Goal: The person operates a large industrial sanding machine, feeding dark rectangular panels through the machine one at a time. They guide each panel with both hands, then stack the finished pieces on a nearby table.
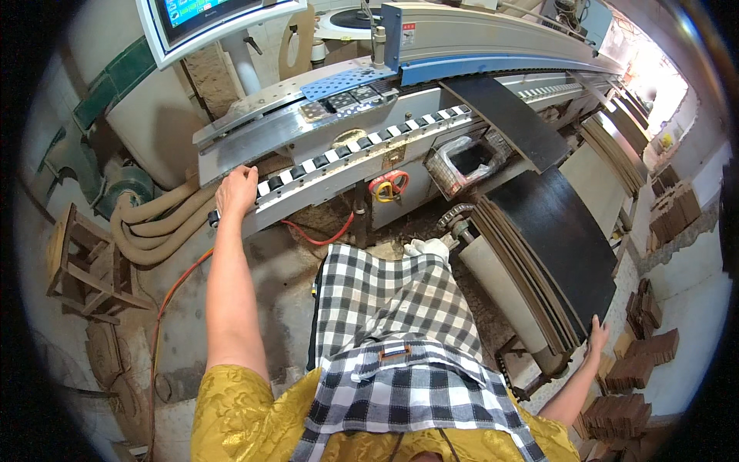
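My left hand (237, 190) rests over the near end of a rail of black and white rollers (331, 159), its fingers curled down on the rail. Beyond it runs the metal bed (250, 152) of a long machine. Out to the right, my right hand (597, 336) touches the near corner of the top black board (558, 227), fingers stretched apart. That board lies on a stack of boards (523, 281) borne by a roller stand (493, 281). Another black board (512, 115) lies across the rail, partly against the machine's blue-edged beam (493, 65).
A screen (212, 19) hangs at the upper left above thick hoses (158, 223) and a wooden stool (88, 266). Red-and-yellow scissors or tape (388, 186) hang beside a lined wire basket (471, 160). A red air hose (327, 237) crosses the floor. Brown board piles (620, 416) stand right.
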`<state>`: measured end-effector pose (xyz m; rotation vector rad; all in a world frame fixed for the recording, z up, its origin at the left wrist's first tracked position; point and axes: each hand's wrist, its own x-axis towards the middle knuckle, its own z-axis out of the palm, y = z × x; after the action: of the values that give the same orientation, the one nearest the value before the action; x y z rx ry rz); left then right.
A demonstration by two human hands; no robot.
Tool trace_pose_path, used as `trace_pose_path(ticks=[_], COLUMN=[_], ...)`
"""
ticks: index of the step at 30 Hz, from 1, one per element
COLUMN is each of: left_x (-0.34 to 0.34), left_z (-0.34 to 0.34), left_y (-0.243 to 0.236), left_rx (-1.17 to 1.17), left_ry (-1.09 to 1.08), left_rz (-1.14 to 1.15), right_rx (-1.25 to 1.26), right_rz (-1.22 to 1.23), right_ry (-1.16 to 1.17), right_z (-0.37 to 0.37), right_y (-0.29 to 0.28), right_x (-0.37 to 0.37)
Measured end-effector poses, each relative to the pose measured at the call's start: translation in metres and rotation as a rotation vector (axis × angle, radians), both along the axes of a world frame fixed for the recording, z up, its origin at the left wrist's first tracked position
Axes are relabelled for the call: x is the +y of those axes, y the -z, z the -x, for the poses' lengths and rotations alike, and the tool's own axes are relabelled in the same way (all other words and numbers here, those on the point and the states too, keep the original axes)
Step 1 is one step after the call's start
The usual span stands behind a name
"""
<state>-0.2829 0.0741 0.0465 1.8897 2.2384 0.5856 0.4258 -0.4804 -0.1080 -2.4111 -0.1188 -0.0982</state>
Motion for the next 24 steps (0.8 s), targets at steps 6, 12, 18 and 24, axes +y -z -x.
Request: trace_pose_path(ticks=[6,12,18,24], left_x=[-0.011,-0.01,-0.007,-0.011], left_z=[0.003,0.003,0.004,0.003], left_y=[-0.008,-0.008,-0.005,-0.007], left_rx=[0.014,0.024,0.033,0.038], left_ry=[-0.023,-0.014,-0.004,-0.013], left_rz=[-0.012,0.002,-0.016,-0.025], right_rx=[0.562,0.913,0.962,0.943], right_rz=[-0.584,-1.168,-1.268,-1.279], right_ry=[0.099,-0.085,-0.275,-0.491], right_z=[0.124,0.195,0.254,0.264], right_y=[-0.049,-0.018,-0.049,-0.055], right_x=[-0.004,-0.014,0.039,0.055])
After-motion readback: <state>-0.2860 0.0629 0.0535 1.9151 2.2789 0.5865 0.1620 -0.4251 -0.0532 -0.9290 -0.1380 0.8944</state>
